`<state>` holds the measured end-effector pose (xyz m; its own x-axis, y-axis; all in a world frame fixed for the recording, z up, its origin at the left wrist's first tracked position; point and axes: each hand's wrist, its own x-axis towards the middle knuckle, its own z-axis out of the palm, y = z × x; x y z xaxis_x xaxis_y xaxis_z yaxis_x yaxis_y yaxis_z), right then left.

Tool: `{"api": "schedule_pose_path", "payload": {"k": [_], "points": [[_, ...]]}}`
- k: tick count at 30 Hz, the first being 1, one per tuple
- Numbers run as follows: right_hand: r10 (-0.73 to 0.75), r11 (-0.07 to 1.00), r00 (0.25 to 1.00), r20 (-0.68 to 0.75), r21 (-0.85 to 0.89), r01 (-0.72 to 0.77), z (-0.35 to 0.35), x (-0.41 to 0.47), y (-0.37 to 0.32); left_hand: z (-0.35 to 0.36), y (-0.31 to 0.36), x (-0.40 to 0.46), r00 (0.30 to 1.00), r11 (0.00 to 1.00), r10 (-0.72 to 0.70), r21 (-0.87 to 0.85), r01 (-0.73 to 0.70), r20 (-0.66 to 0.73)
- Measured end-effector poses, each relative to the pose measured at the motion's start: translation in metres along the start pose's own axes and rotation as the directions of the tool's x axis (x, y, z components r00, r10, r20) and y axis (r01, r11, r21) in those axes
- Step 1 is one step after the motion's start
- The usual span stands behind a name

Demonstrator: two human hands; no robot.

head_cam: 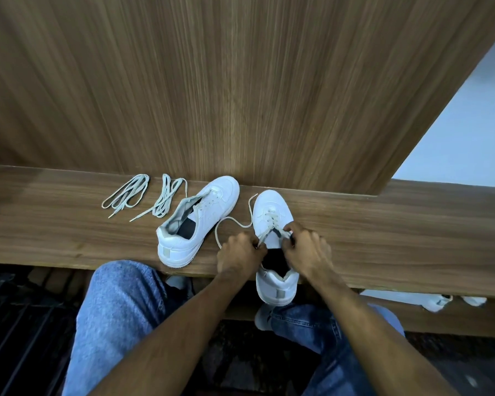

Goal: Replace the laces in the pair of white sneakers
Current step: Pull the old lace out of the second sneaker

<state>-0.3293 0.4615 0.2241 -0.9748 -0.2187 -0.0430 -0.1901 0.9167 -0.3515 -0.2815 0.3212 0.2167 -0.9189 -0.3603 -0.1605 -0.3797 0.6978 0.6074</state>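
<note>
Wooden bench [69, 230] is holding the right sneaker [273, 224], pointing away; both hands are pinching its lace [232, 221], left hand [240, 252] and right hand [306, 250] equally near.

the right-hand white sneaker [272, 212] stands upright on the wooden ledge [383, 224], toe toward the back panel and heel hanging over the front edge, with a pale lace [235, 221] threaded through its lower eyelets and one loose end looping out to its left. the other white sneaker [200, 221] stands just to its left, unlaced, tongue pulled open, toe angled up and to the right. two bundled pale laces lie farther left on the ledge, one bundle [127, 194] well apart from the shoes and the second bundle [166, 200] near the unlaced sneaker.
</note>
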Motion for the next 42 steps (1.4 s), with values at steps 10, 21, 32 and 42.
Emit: {"api": "schedule_pose_path", "payload": {"k": [10, 21, 32, 42], "points": [[0.226, 0.825, 0.974, 0.037, 0.525, -0.211, 0.008, 0.011, 0.022, -0.001, -0.017, -0.002, 0.994, 0.909, -0.095, -0.402, 0.111, 0.060], [0.205, 0.862, 0.978, 0.042, 0.466, -0.200, 0.004, 0.006, 0.020, 0.010, 0.030, 0.030, 0.886, 0.760, 0.463, 0.518, -0.394, -0.005], [0.208, 0.892, 0.977, 0.043, 0.400, -0.208, 0.009, 0.006, 0.018, 0.004, 0.009, 0.052, 0.968, 0.813, -0.247, -0.553, 0.185, -0.040], [0.205, 0.923, 0.979, 0.021, 0.328, -0.200, 0.003, 0.005, 0.014, 0.004, 0.025, 0.052, 0.864, 0.770, 0.501, 0.431, -0.470, 0.048]]}}
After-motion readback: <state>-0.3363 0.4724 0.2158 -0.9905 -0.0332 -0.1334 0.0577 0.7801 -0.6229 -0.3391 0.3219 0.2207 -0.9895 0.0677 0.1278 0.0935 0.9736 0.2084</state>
